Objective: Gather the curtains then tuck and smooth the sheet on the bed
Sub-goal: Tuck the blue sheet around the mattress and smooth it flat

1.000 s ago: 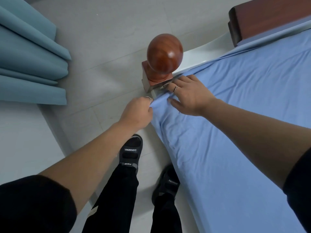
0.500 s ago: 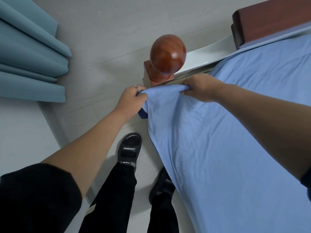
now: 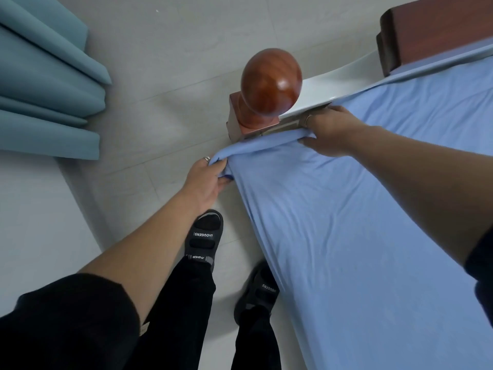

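A light blue sheet [image 3: 360, 222] covers the bed on the right. Its corner is bunched into a stretched band just below the wooden bedpost with a round knob [image 3: 270, 81]. My left hand [image 3: 206, 180] grips the bunched corner off the side of the mattress. My right hand [image 3: 329, 134] grips the same edge near the footboard, fingers curled round the cloth. Teal curtains [image 3: 45, 84] hang gathered in folds at the upper left.
A white footboard rail [image 3: 338, 76] runs from the bedpost to a dark wooden block [image 3: 432, 30] at the top right. Grey tiled floor [image 3: 165, 49] lies between curtains and bed. My feet in dark sandals [image 3: 205, 236] stand close beside the mattress.
Both hands went from pressing the sheet at the corner to lifting and pulling it. Since half a second ago my left hand has drawn the corner lower and the edge has bunched tighter.
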The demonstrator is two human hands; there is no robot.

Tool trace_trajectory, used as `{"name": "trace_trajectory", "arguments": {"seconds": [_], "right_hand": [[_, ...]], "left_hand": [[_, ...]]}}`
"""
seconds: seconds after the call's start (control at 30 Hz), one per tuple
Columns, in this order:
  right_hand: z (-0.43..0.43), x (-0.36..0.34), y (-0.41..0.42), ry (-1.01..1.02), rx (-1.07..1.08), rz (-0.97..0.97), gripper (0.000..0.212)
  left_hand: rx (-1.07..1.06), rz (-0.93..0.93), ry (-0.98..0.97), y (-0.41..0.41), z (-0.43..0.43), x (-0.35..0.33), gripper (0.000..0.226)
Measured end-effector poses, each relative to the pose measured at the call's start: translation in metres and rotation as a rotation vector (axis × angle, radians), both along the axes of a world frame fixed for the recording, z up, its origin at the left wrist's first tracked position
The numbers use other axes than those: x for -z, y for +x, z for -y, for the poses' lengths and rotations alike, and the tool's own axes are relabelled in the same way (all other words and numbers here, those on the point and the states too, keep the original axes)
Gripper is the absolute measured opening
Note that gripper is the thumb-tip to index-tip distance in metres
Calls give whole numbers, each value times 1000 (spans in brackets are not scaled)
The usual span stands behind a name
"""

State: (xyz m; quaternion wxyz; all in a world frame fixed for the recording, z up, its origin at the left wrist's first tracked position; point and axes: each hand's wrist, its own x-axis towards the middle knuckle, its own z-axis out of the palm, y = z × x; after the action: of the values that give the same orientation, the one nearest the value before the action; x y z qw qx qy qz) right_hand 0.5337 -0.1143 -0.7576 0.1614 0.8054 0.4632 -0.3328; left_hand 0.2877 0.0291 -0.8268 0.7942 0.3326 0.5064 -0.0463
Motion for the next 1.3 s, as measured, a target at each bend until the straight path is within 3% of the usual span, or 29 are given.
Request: {"name": "trace_trajectory", "arguments": {"seconds": [0.17, 0.23, 0.37, 0.43, 0.63, 0.8, 0.9, 1.0, 1.07, 1.2, 1.3], "right_hand": [[-21, -21, 18, -336, 75, -158, 30], [-23, -22, 26, -409, 49, -153, 37], [-17, 7, 17, -244, -4, 0, 46], [-10, 26, 9, -131, -5, 106, 48], [14, 43, -17, 253, 81, 327, 39], [34, 42, -45, 398, 508, 405, 45], [51, 44, -59, 429, 838, 329, 55], [66, 44, -68, 440, 1136, 126, 49], [78, 34, -69, 430, 1295, 18, 41], [91, 4, -60, 392, 1537, -220, 23], [107, -28, -40, 482, 1715, -343, 9]], "left_hand": [[184, 76, -387, -35, -29, -5, 33], [235, 56, -398, -32, -26, 1, 29], [339, -178, 72, -13, -18, 37, 13], [298, -272, 191, -6, -20, 52, 13], [261, -318, 504, 4, -29, 60, 27], [307, -456, 631, -2, -37, 62, 22], [523, -500, 630, -5, -33, 54, 31], [731, -400, 715, 0, -12, 23, 20], [831, -323, 758, 6, 9, -11, 24], [1063, -109, 620, 35, 45, -80, 15], [1215, -8, 527, 84, 82, -136, 15]]}}
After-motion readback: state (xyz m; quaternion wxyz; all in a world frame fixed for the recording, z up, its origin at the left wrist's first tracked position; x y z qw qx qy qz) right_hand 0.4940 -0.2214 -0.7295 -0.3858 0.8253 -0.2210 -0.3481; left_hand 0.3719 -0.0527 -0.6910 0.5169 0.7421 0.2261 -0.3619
